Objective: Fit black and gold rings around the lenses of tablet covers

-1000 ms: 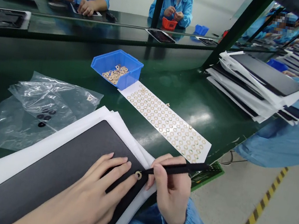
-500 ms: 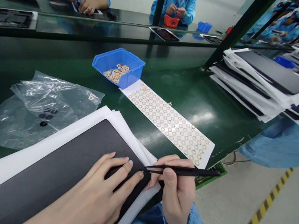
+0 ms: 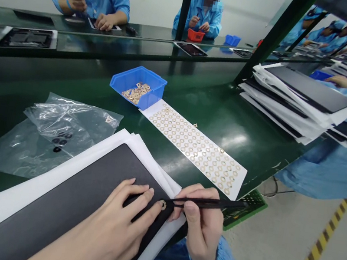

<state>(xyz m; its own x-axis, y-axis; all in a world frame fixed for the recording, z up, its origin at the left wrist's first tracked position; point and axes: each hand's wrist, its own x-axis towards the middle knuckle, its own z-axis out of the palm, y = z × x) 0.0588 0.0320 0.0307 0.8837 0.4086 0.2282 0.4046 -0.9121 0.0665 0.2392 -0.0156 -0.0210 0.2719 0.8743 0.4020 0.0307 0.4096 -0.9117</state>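
right hand grip clamped on tweezers | ring at tips | left hand splayed

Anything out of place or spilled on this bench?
One gold ring lies loose on the green table, just off the white sheet of rings; a second ring sits on the plastic bag. Nothing else stands out.

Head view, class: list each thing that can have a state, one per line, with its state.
left hand, flat, fingers spread on the dark panel
right hand, closed around the tweezers
tweezers, tips at the gold ring
blue bin, open, part-filled with loose rings
plastic bags, crumpled, lying flat
panel stack, piled unevenly
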